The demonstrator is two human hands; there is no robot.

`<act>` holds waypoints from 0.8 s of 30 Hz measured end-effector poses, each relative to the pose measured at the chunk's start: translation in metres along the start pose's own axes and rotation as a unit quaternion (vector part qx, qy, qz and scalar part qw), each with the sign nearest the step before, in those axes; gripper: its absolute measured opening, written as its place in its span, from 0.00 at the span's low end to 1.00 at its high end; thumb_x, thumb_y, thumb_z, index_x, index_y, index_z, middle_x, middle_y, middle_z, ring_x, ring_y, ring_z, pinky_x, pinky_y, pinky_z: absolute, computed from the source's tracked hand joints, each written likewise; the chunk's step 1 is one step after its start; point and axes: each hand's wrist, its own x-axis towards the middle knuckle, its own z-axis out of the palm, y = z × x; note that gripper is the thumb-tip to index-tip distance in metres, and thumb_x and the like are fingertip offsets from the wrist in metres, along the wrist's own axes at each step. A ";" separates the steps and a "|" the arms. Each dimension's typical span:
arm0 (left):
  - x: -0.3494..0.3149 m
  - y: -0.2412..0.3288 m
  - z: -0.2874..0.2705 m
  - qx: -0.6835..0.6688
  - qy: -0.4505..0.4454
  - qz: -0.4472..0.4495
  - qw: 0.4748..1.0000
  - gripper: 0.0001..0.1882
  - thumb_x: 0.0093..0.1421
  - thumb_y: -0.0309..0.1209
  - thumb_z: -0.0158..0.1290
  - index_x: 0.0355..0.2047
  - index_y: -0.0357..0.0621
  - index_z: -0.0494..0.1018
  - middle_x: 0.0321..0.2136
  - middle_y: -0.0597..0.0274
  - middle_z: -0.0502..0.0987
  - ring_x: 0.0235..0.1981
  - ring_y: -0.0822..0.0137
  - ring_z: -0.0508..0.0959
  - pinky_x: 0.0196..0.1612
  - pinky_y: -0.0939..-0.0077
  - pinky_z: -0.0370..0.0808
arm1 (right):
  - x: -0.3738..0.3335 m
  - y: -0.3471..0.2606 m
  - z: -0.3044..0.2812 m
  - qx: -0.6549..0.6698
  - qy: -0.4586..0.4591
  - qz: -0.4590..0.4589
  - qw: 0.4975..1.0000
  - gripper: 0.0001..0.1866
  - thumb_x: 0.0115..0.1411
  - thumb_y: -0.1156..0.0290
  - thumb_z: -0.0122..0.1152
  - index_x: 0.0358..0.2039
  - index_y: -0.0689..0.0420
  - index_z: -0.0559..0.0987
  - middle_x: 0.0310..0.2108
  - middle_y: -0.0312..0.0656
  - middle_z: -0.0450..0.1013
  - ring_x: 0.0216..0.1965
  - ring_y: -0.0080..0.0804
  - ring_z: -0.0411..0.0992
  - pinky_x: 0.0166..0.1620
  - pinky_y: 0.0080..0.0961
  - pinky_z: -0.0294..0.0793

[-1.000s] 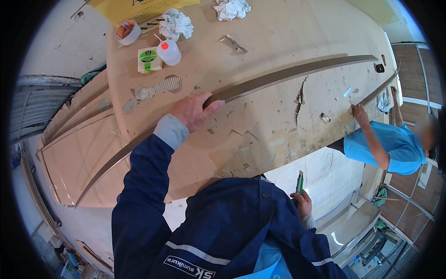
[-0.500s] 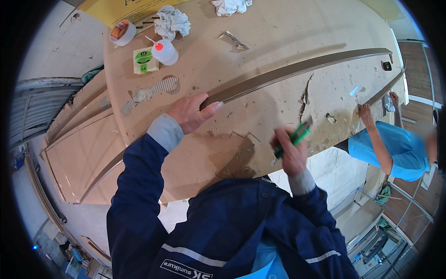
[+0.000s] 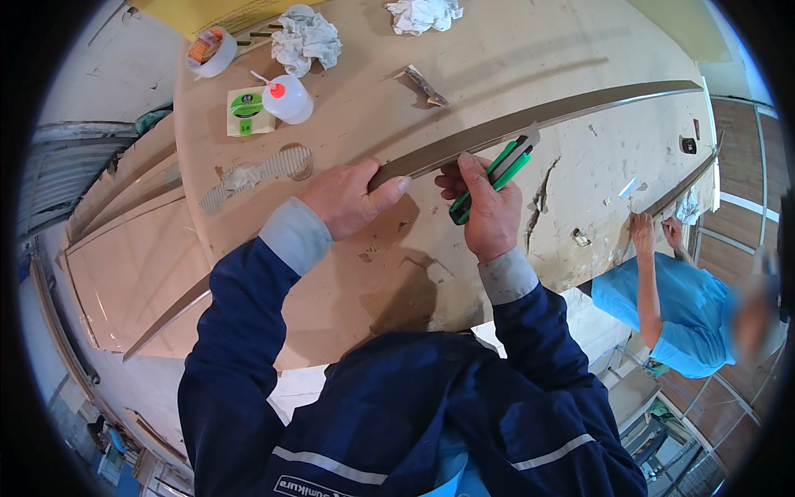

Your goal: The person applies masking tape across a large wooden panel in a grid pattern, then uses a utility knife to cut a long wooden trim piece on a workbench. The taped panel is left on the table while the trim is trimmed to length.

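Observation:
A long, narrow brown strip (image 3: 546, 114) lies across the table and runs under my left hand, its other end jutting past the table's left side. My left hand (image 3: 349, 199) is closed around it, thumb along the near edge. In my right hand (image 3: 492, 217) is a green utility knife (image 3: 503, 170), its blade pointing up and to the right. The right fingertips are beside the strip's near edge; whether they touch it I cannot tell.
On the brown-covered table (image 3: 348, 306) stand a white squeeze bottle (image 3: 290, 101), a tape roll (image 3: 214, 53), a green-labelled packet (image 3: 247, 114) and crumpled paper (image 3: 305, 41). A torn slit (image 3: 542, 195) marks the covering. At right, a co-worker in blue (image 3: 662, 306) handles another strip (image 3: 683, 184).
My right hand has brought the knife up and left to the strip, close to my left hand. The left hand keeps its grip. The co-worker's far hand has shifted lower.

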 end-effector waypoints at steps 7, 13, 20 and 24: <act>0.017 0.030 0.024 0.096 0.136 0.056 0.984 0.30 0.69 0.54 0.51 0.54 0.38 0.68 0.41 0.38 0.79 0.40 0.36 0.80 0.44 0.45 0.77 | 0.019 -0.015 -0.020 0.088 0.042 0.023 0.995 0.17 0.69 0.63 0.67 0.45 0.65 0.81 0.39 0.47 0.82 0.36 0.36 0.82 0.40 0.32 0.82; 0.011 0.034 0.027 0.071 0.131 0.072 0.986 0.36 0.65 0.42 0.59 0.68 0.40 0.60 0.53 0.38 0.75 0.51 0.37 0.77 0.53 0.49 0.75 | 0.039 -0.012 -0.027 0.105 0.080 0.018 0.991 0.16 0.67 0.64 0.68 0.42 0.65 0.80 0.35 0.46 0.80 0.31 0.35 0.81 0.36 0.34 0.82; -0.088 -0.060 0.029 0.163 0.271 0.092 0.944 0.40 0.57 0.41 0.67 0.68 0.43 0.66 0.61 0.45 0.71 0.62 0.44 0.71 0.65 0.53 0.68 | 0.087 -0.018 -0.058 0.088 0.143 -0.019 0.986 0.11 0.65 0.67 0.68 0.39 0.63 0.80 0.29 0.44 0.79 0.25 0.34 0.78 0.30 0.32 0.79; -0.197 -0.149 0.036 0.186 0.319 0.011 0.929 0.45 0.55 0.45 0.67 0.68 0.38 0.64 0.66 0.43 0.67 0.66 0.42 0.67 0.69 0.51 0.64 | 0.146 -0.033 -0.106 0.083 0.187 -0.037 0.978 0.09 0.66 0.69 0.66 0.38 0.63 0.79 0.29 0.43 0.78 0.26 0.33 0.78 0.29 0.33 0.79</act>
